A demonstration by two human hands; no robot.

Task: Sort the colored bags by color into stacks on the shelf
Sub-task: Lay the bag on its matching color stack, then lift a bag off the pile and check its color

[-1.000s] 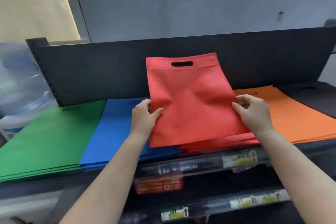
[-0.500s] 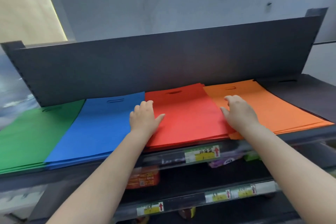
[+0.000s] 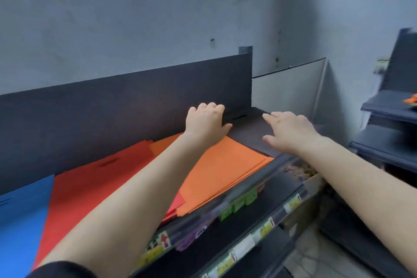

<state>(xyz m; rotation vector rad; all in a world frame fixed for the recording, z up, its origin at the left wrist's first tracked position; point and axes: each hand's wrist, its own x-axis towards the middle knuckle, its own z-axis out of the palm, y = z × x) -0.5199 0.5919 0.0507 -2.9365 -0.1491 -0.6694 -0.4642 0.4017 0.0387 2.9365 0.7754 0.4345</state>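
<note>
No word, brand or number can be read anywhere. Signs only: the clear plastic price rail (image 3: 228, 205) along the front edge of the dark upper shelf carries a white-and-yellow paper label (image 3: 158, 244) bearing a red upward arrow; its print is blurred past reading. The lower shelf's price rail (image 3: 270, 230) holds further yellow-and-white paper labels (image 3: 292, 203), each with a small red mark whose form cannot be told, the lettering likewise illegible. A green plastic tag (image 3: 239, 204) and a purple tag (image 3: 187, 241) hanging from the upper rail show no decipherable text.
</note>
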